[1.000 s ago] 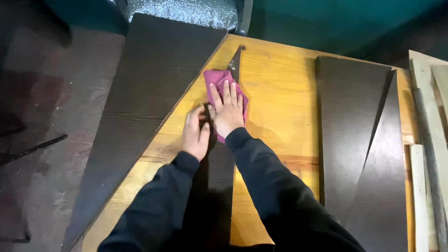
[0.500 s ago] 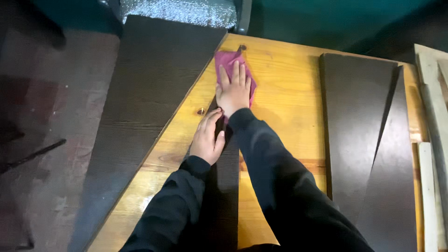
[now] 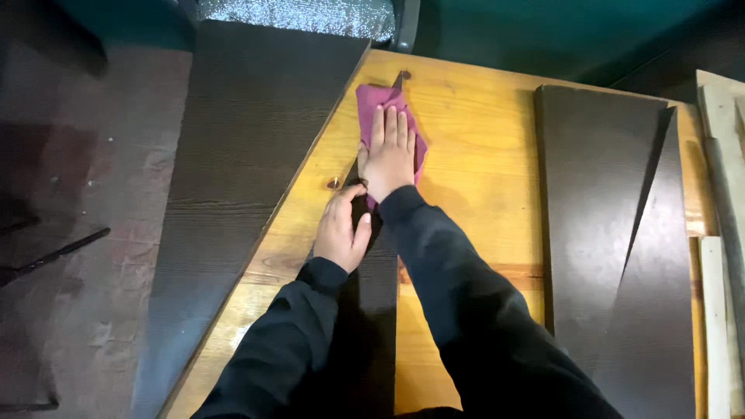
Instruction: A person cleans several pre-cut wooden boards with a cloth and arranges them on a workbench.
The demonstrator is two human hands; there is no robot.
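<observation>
A long, narrow, dark wood-grain triangular panel [image 3: 372, 310] lies on the yellow wooden table [image 3: 481, 140], its thin tip pointing away from me. My right hand [image 3: 388, 151] lies flat, fingers together, pressing a magenta cloth [image 3: 374, 99] onto the panel near its tip. My left hand [image 3: 341, 229] rests on the panel's left edge just behind the right hand, fingers curled over it. Both arms wear dark sleeves.
A large dark triangular panel [image 3: 240, 178] leans over the table's left edge. Two more dark panels [image 3: 605, 209] lie on the right half of the table. Pale wooden strips [image 3: 718, 302] sit at the far right. A foil-covered object [image 3: 303, 12] stands behind the table.
My right hand has slid the magenta cloth away from me along the narrow panel toward its tip. My left hand has stayed on the panel's left edge.
</observation>
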